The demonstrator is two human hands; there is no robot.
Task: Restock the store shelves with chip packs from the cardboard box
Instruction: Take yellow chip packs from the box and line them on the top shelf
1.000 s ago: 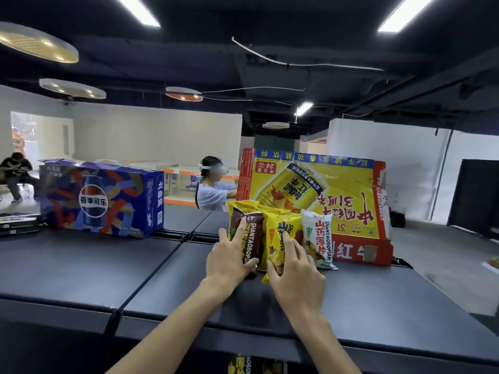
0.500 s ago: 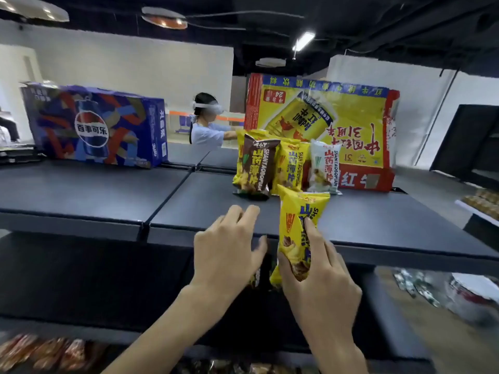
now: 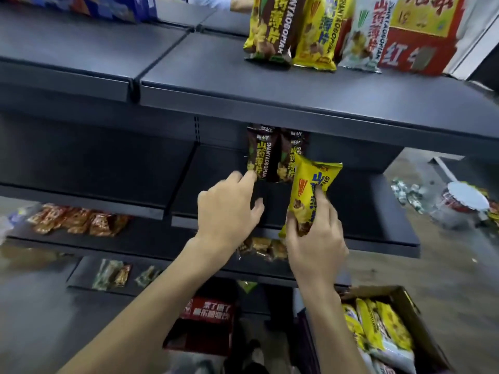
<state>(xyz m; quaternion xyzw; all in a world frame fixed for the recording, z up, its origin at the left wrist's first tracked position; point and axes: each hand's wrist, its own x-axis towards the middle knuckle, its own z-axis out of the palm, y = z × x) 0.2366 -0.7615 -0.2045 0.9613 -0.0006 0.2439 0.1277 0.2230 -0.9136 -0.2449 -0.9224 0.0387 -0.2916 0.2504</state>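
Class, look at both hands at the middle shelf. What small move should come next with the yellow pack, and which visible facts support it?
Probably stand the yellow pack upright on the middle shelf, just right of the brown packs. The right hand grips it tilted, in front of them; the left hand touches the left one; bare shelf lies to their right.

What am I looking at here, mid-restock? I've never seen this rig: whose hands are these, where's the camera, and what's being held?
There is no machine: these are a person's bare hands, filmed by one camera worn on the head, looking down. The right hand grips a yellow chip pack at the middle shelf. The left hand, fingers straight, reaches to the brown packs standing there. More packs stand on the top shelf, and the cardboard box lower right holds more.
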